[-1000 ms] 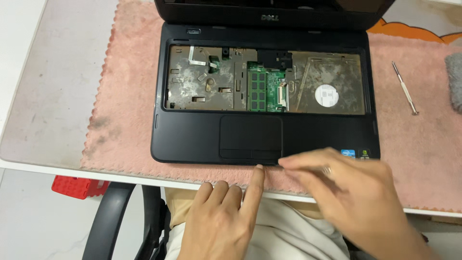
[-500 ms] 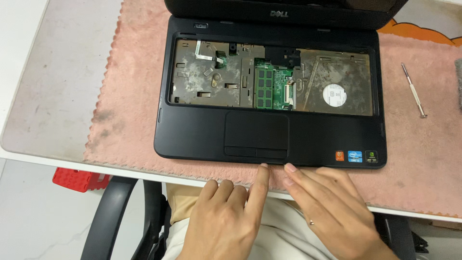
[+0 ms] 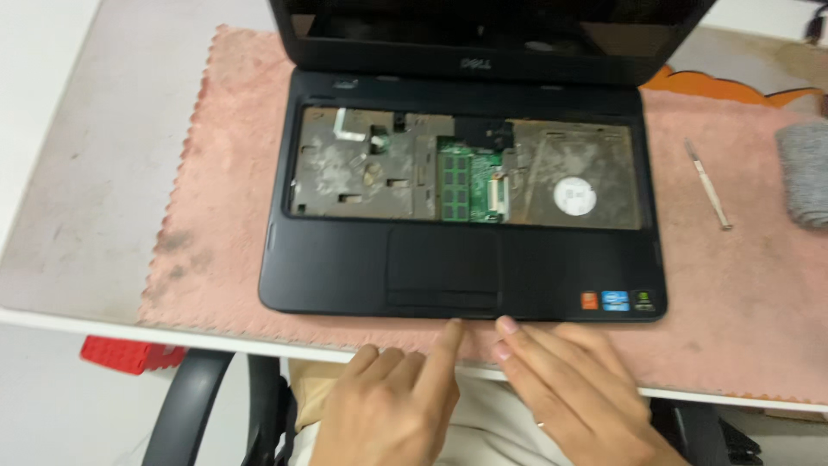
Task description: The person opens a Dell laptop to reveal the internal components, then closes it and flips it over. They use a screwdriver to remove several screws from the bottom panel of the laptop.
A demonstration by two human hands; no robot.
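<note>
The laptop lies open on a pink mat, screen end away from the person, long axis running left to right. Its keyboard is off; the bay shows a dusty metal plate and a green board. The front edge sits directly ahead of both hands, near the table edge.

The left hand points its index finger forward; the tip touches the front edge just below the touchpad. The other fingers are curled loosely and grip nothing. The right hand lies flat, fingers extended and close together; the fingertips meet the same edge just right of the left index. Neither hand holds anything. Both are about equally near the edge, the two contact points just beside each other at its middle.

Tweezers lie on the mat, well apart to the right, with a grey cloth beyond. A red object and a chair arm show below the table.
</note>
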